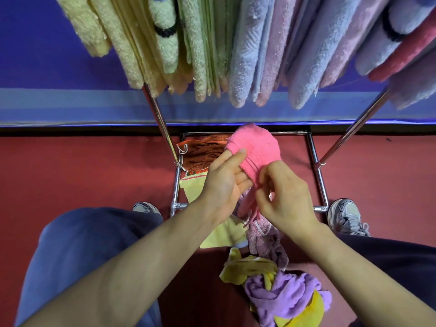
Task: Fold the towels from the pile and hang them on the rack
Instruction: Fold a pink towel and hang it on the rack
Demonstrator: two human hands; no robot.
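The left hand [224,182] pinches the pink towel [257,147] between thumb and fingers; the right hand [285,199] grips its lower edge with curled fingers. The towel is held above the red floor [94,173], within the chrome rack [162,128] base. The towel pile [283,293] lies on this floor; hung towels [245,67] front a blue backdrop [59,67].

We see a fluffy, matt terry-cloth pink towel [256,147], a rack [160,121] of shiny polished metal tubing, and a matt red floor [82,173].
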